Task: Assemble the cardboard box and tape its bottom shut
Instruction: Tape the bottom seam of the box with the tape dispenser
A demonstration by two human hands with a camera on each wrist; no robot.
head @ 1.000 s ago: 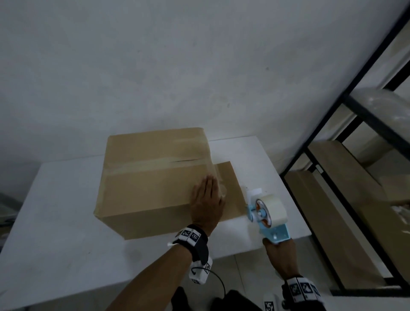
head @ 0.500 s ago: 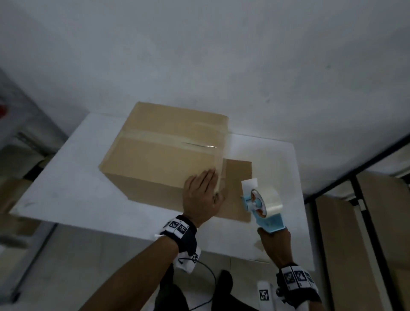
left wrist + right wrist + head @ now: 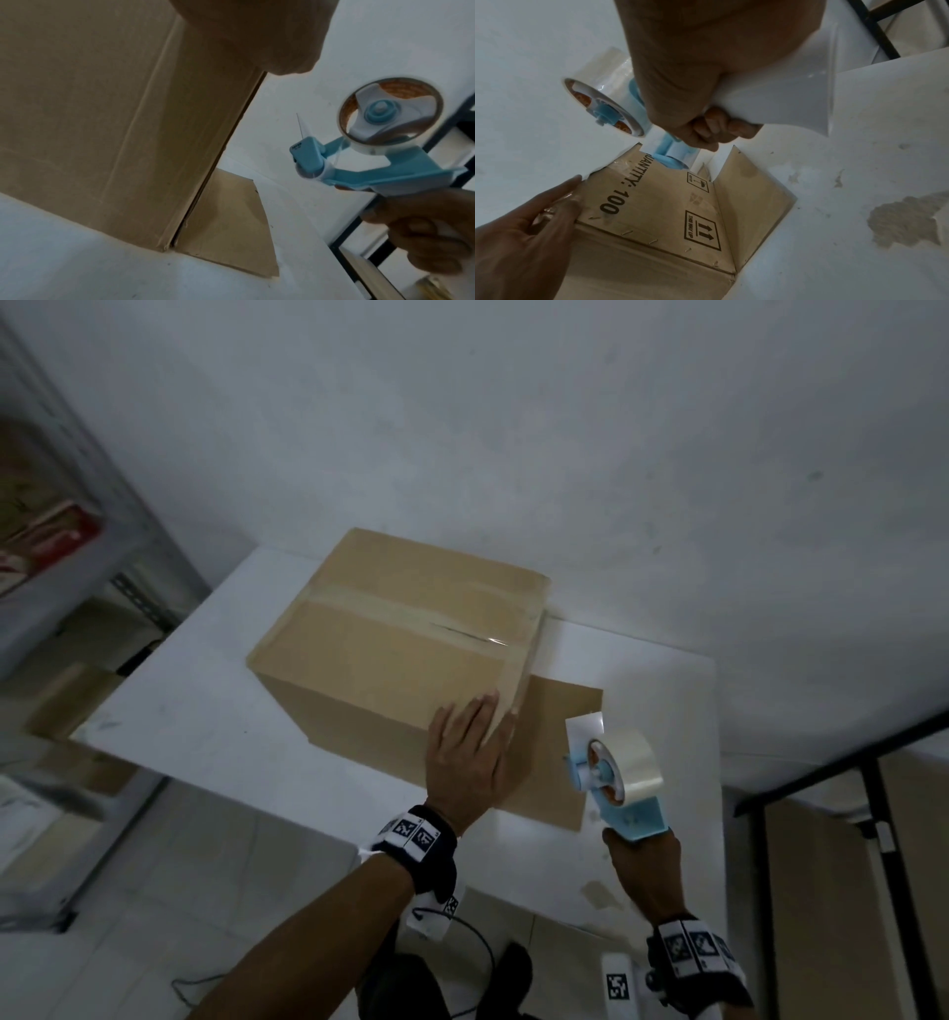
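Dispenser [image 3: 616, 775] lifted, left hand [image 3: 470, 755] flat on box [image 3: 395, 649]

Your arms are bare. Each wrist wears a black band [image 3: 424, 845] faced with white panels of black square-code markers; a thin dark cable [image 3: 475, 950] loops from the white module under your left wrist.

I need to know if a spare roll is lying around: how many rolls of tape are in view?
1. The only clear tape roll sits on the blue tape dispenser gripped by the right hand, just right of the cardboard box. Others may be out of view.
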